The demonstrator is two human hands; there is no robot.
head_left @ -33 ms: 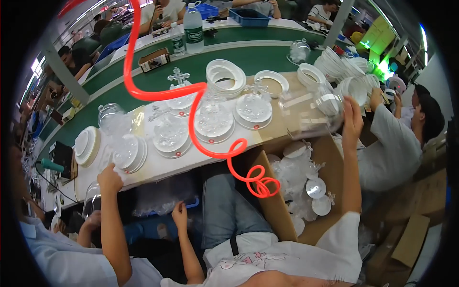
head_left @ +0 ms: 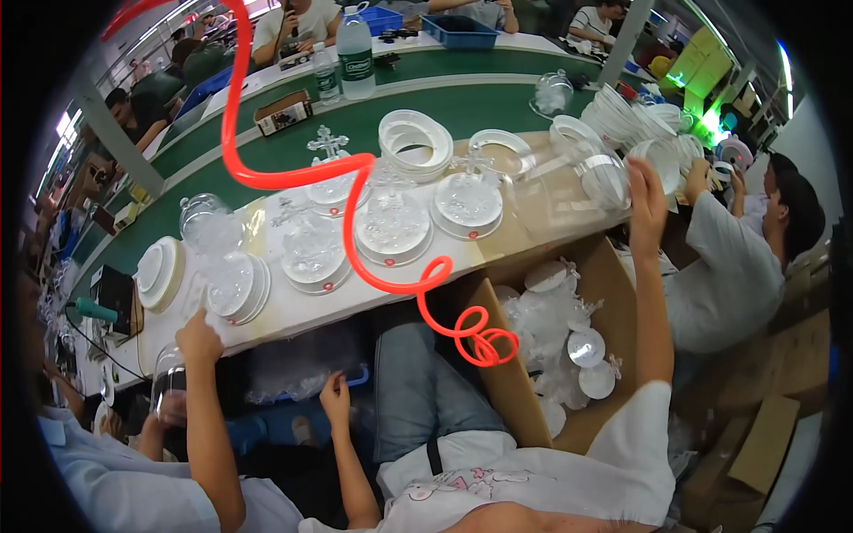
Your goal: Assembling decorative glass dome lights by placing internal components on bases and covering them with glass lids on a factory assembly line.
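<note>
My right hand [head_left: 649, 202] grips the rim end of a clear dome cover [head_left: 555, 200], lying sideways above the right part of the worktable. White rings show through and behind it. My left hand [head_left: 336, 401] is low beside my thigh, fingertips pinched together; whatever they hold is too small to make out. Close to it is a blue tray [head_left: 359, 377] with clear plastic pieces. Along the table [head_left: 355, 317] stand several round white bases, one of them [head_left: 468, 200] nearest the dome, topped with clear decorations; a clear cross ornament [head_left: 327, 142] rises at the back.
A red coiled hose [head_left: 351, 231] hangs across the table. An open cardboard box [head_left: 508, 382] of clear parts stands by my right leg. White rings [head_left: 388, 133] are stacked behind the bases. A co-worker's hand [head_left: 200, 338] reaches in at left; another person [head_left: 729, 275] sits at right.
My right hand has shifted slightly left and up with the dome, which now overlaps the white rings and looks less blurred. My left hand stays in place.
</note>
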